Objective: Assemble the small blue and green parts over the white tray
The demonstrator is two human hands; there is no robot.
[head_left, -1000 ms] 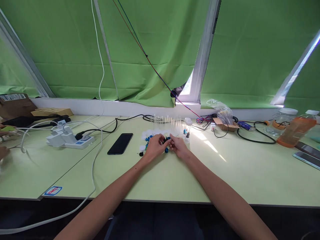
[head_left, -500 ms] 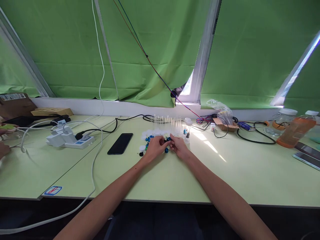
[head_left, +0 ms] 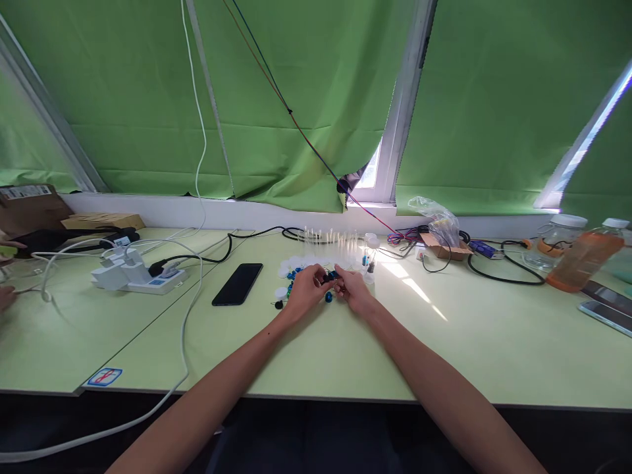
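My left hand point(head_left: 308, 289) is closed in a pinch on a small dark part point(head_left: 326, 278); its exact kind is too small to make out. Close against it, my right hand point(head_left: 354, 288) has its fingers closed at a small blue part point(head_left: 333, 274), mostly covered by the fingertips. A loose blue part point(head_left: 328, 297) lies just below the hands. More blue pieces point(head_left: 292, 273) and a black round piece point(head_left: 279, 305) with a thin wire lie left of my left hand, around a white cap point(head_left: 281, 293). Behind the hands stand several clear tubes point(head_left: 340, 245).
A clear capped tube point(head_left: 370, 257) with parts inside stands to the right. On the left lie a phone point(head_left: 237, 284) and a power strip point(head_left: 153, 282) with cables. Bottles point(head_left: 585, 260) stand far right. Another person's hand point(head_left: 6, 297) shows at the left edge.
My left fingers have shifted slightly around the dark part, which shows more between the hands now. At the left edge, the other person's hands have moved a little outward.
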